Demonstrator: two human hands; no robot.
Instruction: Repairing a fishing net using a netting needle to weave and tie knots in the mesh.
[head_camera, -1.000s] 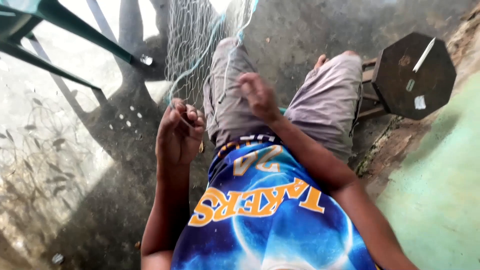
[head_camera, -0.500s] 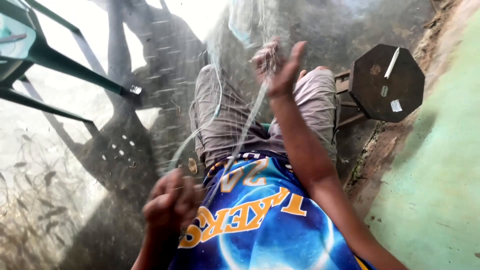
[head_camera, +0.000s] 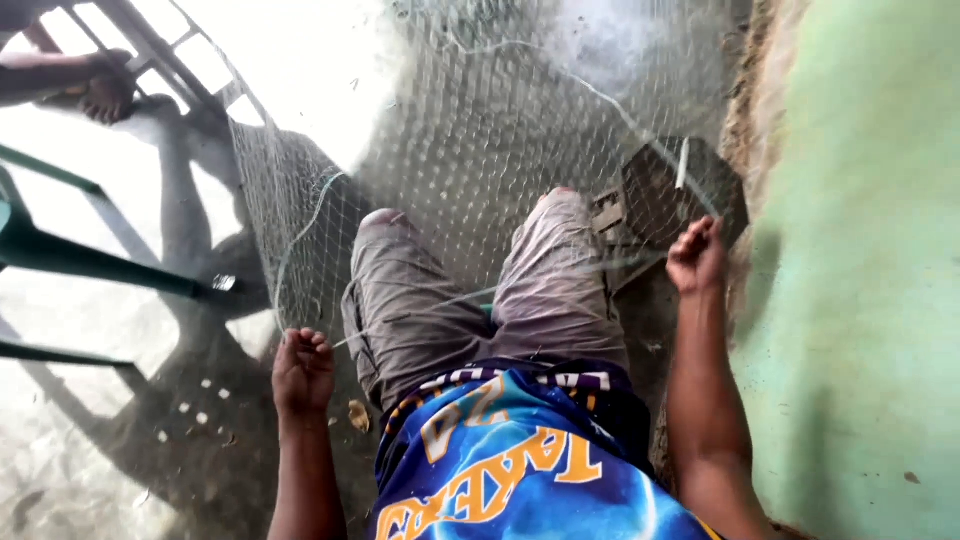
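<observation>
Both arms reach out and apart, the left hand (head_camera: 303, 368) low beside the left knee and the right hand (head_camera: 697, 255) raised near the green wall (head_camera: 860, 300). Each hand is closed into a loose fist, pinching a cord of the fishing net (head_camera: 480, 170), which stretches taut between them across the lap (no container shows) and spreads over the knees and the dark stool (head_camera: 665, 200).

Lighting: strong daylight from upper left, floor (head_camera: 300, 80) blown out to white glare. Hard dark shadows of the chair (head_camera: 90, 262) and the person fall lower left. Green wall (head_camera: 860, 300) evenly lit. Quality: soft, compressed; net (head_camera: 470, 170) hazy; wide-angle bending at edges.
</observation>
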